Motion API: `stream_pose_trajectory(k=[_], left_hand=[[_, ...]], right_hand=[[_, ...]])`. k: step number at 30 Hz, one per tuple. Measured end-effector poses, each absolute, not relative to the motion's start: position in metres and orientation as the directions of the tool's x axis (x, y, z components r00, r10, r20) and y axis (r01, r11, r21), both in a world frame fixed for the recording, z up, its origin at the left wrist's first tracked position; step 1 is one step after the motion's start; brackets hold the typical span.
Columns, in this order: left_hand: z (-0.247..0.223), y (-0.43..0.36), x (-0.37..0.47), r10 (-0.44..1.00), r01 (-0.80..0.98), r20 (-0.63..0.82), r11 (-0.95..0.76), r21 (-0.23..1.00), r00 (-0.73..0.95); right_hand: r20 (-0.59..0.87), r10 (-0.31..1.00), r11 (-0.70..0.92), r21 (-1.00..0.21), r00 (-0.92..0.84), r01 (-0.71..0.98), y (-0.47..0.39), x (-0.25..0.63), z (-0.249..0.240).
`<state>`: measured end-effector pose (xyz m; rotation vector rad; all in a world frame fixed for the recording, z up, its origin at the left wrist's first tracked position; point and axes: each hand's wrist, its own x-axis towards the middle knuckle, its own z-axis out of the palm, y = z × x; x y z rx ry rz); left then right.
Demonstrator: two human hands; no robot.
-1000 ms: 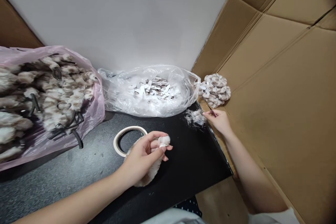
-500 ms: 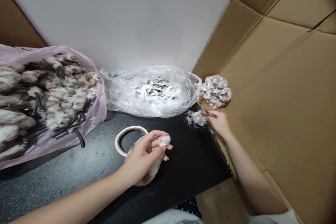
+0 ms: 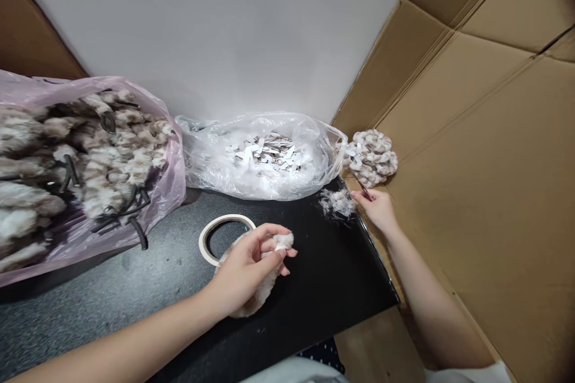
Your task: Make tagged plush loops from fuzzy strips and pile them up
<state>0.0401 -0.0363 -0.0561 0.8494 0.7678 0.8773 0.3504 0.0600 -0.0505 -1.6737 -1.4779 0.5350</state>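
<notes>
My left hand [image 3: 254,266] is closed on a pale beige strip of fluffy plush [image 3: 260,299]. One end of it pokes up between thumb and fingers, with a small white patch there, and the rest hangs under the palm. At the table's right edge, my right hand [image 3: 377,209] pinches a thin dark tool [image 3: 365,191] that looks like tweezers; its tip is too small to make out. Beside those fingers lies a tuft of loose fluff [image 3: 338,203]. A roll of cream tape [image 3: 207,251] sits flat just behind my left hand, partly covered by the plush.
On the left, a pink plastic bag [image 3: 173,191] holds many fluffy pieces with dark cords. A clear plastic bag [image 3: 211,170] with white slips stands against the wall. Bundled plush [image 3: 375,158] rests by the cardboard wall [image 3: 485,149] right of the black table [image 3: 323,275].
My right hand has turned slightly, and the thin tool now points up and away from the fluff. My left hand keeps its hold on the plush. The view has shifted a little.
</notes>
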Motion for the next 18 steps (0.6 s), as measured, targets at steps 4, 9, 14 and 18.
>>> stream_pose_trajectory(k=[4, 9, 14, 18], left_hand=[[-0.0564, -0.0363, 0.0399, 0.88, -0.324, -0.218, 0.372, 0.87, 0.423], [-0.0582, -0.0357, 0.0398, 0.88, -0.321, -0.224, 0.374, 0.87, 0.418], [-0.0596, -0.0352, 0.0401, 0.872, -0.31, -0.239, 0.389, 0.868, 0.426], [-0.0606, -0.0354, 0.0406, 0.866, -0.313, -0.244, 0.4, 0.861, 0.436]], right_hand=[[0.209, 0.945, 0.026, -0.812, 0.25, 0.584, 0.0597, 0.3485, -0.0488], [0.185, 0.959, 0.04, -0.839, 0.215, 0.542, 0.0563, 0.3478, -0.0464], [0.171, 0.965, 0.041, -0.848, 0.2, 0.528, 0.0541, 0.3472, -0.0457], [0.179, 0.963, 0.048, -0.848, 0.199, 0.528, 0.0554, 0.3465, -0.0474]])
